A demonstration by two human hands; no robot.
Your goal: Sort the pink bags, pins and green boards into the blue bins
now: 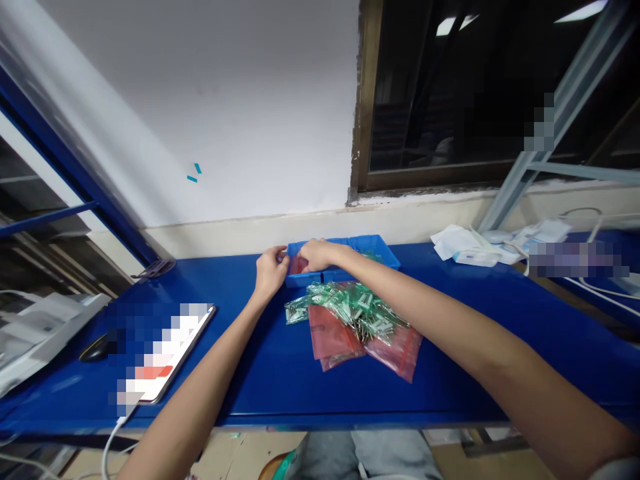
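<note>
My left hand [270, 272] and my right hand [315, 254] meet at the left end of a blue plastic tray [381, 254] at the back of the blue table [280, 380]. Both hands pinch a pink bag [299, 265] that lies in the tray's left part. In front of the tray lies a heap of small green-printed packets [356, 310]. The packets rest on several pink bags [350, 345].
A phone or tablet on a white cable [170, 353] lies at the left front, with a black mouse [95, 348] beside it. White papers and packets [467, 245] sit at the back right. A wall and a dark window stand behind the table.
</note>
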